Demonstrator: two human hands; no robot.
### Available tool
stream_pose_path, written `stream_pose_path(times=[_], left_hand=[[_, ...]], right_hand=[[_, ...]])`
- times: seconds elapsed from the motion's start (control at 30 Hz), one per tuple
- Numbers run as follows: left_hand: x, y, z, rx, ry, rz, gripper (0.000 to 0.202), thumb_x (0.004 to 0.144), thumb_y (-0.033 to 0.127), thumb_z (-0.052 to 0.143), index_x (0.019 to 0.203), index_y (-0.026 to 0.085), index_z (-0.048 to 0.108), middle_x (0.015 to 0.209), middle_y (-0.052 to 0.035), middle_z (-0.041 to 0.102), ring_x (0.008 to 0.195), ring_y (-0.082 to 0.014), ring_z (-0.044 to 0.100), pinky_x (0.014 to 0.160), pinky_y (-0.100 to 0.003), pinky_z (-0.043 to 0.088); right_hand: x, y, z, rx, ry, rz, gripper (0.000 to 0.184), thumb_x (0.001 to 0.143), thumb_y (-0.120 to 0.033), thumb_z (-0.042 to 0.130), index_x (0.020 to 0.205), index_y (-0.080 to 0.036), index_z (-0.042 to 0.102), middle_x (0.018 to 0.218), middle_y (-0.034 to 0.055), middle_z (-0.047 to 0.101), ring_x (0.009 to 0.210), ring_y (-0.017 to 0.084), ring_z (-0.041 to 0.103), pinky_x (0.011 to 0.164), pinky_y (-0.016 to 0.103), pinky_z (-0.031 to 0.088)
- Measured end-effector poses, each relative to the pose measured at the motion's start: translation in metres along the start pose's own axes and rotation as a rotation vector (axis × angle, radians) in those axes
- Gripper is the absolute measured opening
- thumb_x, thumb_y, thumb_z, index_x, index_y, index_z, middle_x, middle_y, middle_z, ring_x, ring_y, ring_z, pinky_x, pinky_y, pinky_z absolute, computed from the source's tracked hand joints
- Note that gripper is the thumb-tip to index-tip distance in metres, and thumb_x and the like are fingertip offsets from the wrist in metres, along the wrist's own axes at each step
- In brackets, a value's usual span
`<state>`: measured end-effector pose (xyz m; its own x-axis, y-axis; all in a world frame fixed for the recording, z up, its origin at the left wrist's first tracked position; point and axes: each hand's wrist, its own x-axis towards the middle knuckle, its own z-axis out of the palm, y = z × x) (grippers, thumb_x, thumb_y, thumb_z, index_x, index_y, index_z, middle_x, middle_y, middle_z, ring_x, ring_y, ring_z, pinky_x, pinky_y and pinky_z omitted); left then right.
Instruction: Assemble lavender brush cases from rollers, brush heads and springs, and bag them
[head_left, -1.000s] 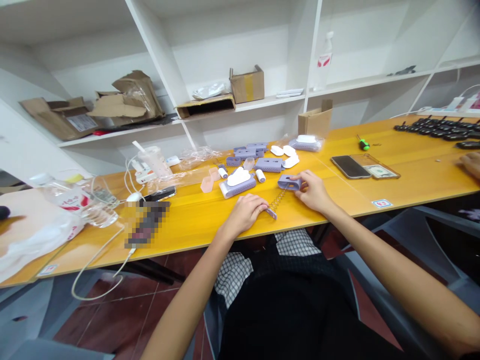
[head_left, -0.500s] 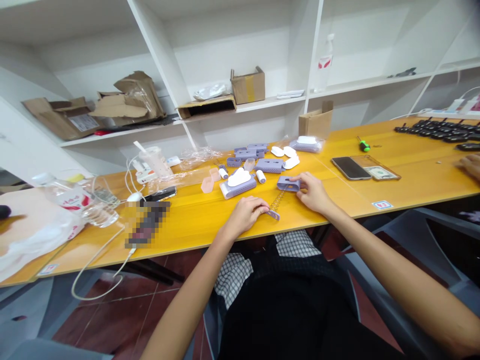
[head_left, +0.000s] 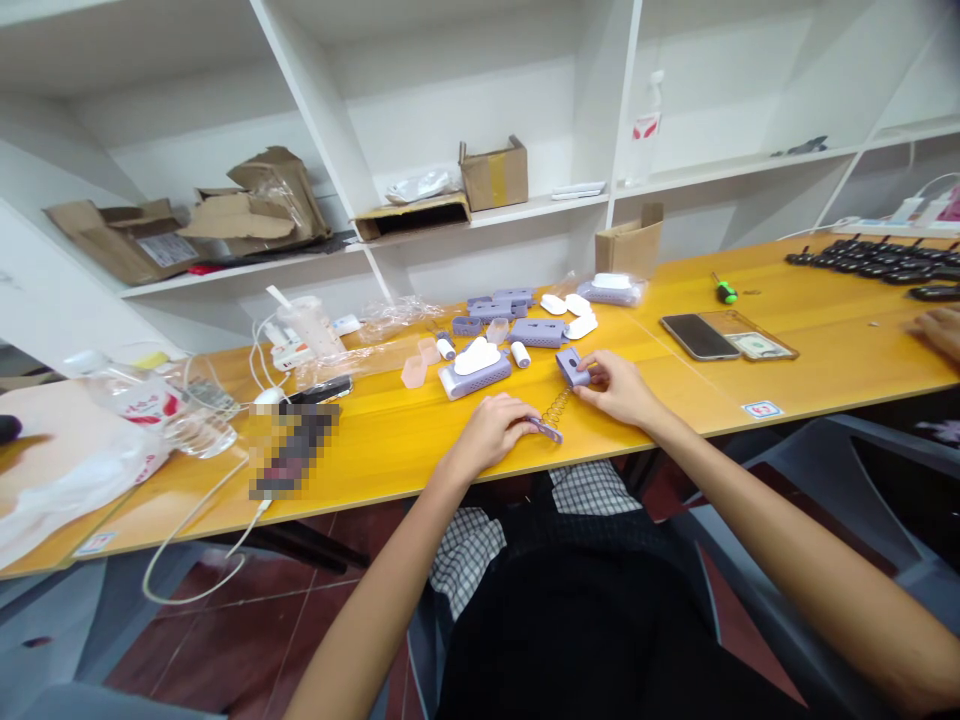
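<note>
Near the table's front edge, my left hand pinches a small flat purple plate with holes. A thin coil spring stretches from this plate up to a purple plastic housing. My right hand grips the housing by its right side, tilted, with an oval hole in its face. Left of it a white roller lies on the table, beside a purple case with a cloud-shaped white top. Behind stand more purple housings and white oval caps.
At right lie a phone, a case holding a banknote and a green-black screwdriver. Translucent pink pieces, a plastic cup, cables and a water bottle are at left. Another person's hand rests at the far right.
My right hand has turned the housing, so it now tilts with its holed face toward me, and drawn it slightly closer. The spring is shorter. My left hand has barely moved.
</note>
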<state>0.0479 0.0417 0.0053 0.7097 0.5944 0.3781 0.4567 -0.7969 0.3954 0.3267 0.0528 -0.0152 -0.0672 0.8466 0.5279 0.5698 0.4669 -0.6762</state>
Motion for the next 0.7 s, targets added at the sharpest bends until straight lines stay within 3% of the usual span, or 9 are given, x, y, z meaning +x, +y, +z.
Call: stream_pose_path(times=[0.13,0.3,0.4,0.57,0.7], left_hand=[[0.0002,0.0006,0.0003,0.004,0.011,0.009,0.013,0.101,0.029,0.065,0.104,0.023,0.077,0.103,-0.0046,0.080,0.096,-0.0224,0.070,0.089,-0.037,0.052],[-0.0002,0.0006,0.0007,-0.005,0.014,0.002,0.013,0.101,0.029,0.065,0.104,0.023,0.077,0.103,-0.0040,0.080,0.095,-0.0223,0.069,0.089,-0.037,0.052],[-0.0006,0.0013,0.0004,0.019,0.015,-0.008,0.013,0.101,0.029,0.065,0.105,0.024,0.076,0.103,-0.0035,0.079,0.095,-0.0223,0.069,0.089,-0.037,0.051],[-0.0013,0.0014,-0.0001,0.070,0.040,-0.052,0.013,0.101,0.028,0.066,0.106,0.025,0.077,0.103,-0.0038,0.079,0.097,-0.0230,0.069,0.089,-0.038,0.051],[-0.0012,-0.0019,0.0007,0.050,0.035,-0.026,0.014,0.101,0.026,0.065,0.106,0.025,0.078,0.101,-0.0037,0.080,0.096,-0.0224,0.069,0.090,-0.037,0.051]], right_hand=[[0.0010,0.0043,-0.0007,0.048,0.002,0.040,0.027,0.078,-0.017,0.064,0.104,-0.023,0.065,0.093,0.0061,0.076,0.081,0.024,0.075,0.079,0.043,0.063],[-0.0027,0.0030,0.0021,-0.215,-0.080,-0.125,0.061,0.076,-0.008,0.059,0.134,-0.027,0.066,0.130,0.0121,0.068,0.114,0.032,0.069,0.100,0.053,0.055],[-0.0046,-0.0011,0.0041,-0.325,-0.105,-0.129,0.063,0.077,-0.010,0.060,0.136,-0.029,0.065,0.135,0.0123,0.066,0.123,0.036,0.064,0.105,0.058,0.050],[-0.0024,-0.0036,0.0002,-0.290,-0.058,-0.062,0.037,0.082,-0.022,0.064,0.119,-0.022,0.067,0.102,0.0097,0.073,0.087,0.029,0.068,0.085,0.046,0.055],[0.0003,0.0014,-0.0041,-0.229,-0.005,0.031,0.031,0.080,-0.017,0.062,0.110,-0.022,0.069,0.078,0.0019,0.070,0.064,0.021,0.062,0.072,0.037,0.053]])
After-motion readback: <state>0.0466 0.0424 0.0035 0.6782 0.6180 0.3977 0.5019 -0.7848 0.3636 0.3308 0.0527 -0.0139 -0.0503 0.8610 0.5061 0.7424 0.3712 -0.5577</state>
